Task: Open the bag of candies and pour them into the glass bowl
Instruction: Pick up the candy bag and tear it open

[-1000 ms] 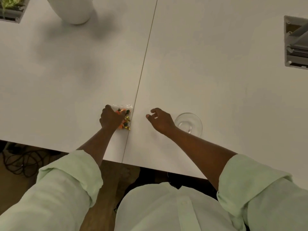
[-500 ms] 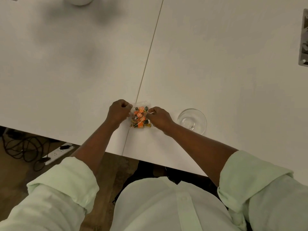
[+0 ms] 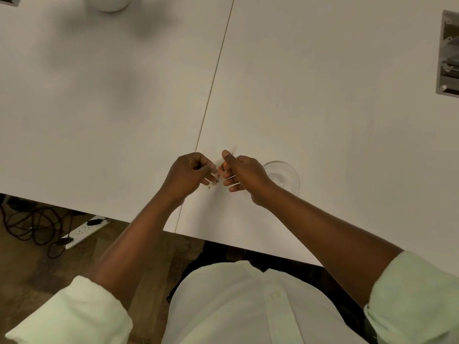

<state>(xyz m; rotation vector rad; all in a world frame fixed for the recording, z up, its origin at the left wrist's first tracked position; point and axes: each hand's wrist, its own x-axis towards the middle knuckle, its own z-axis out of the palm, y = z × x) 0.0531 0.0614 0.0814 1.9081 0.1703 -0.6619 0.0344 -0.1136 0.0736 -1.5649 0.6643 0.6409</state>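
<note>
The small clear bag of candies (image 3: 221, 168) is held up between both hands above the white table (image 3: 323, 108), near its front edge. Only a sliver of orange candy and clear plastic shows between the fingers; the hands hide the other candies. My left hand (image 3: 188, 175) pinches the bag's left side. My right hand (image 3: 244, 173) pinches its right side, thumb up. The empty glass bowl (image 3: 283, 176) stands on the table just right of my right hand, partly hidden behind the wrist.
A white rounded vessel (image 3: 109, 2) stands at the far left back. A grey cable hatch (image 3: 448, 55) is set into the table at the right edge. A seam (image 3: 216, 70) runs down the tabletop. Cables and a power strip (image 3: 84, 229) lie on the floor at left.
The left hand slid the bag rightwards off the seam, the right hand joined it, and both hands have lifted and closed around it, hiding most candies.
</note>
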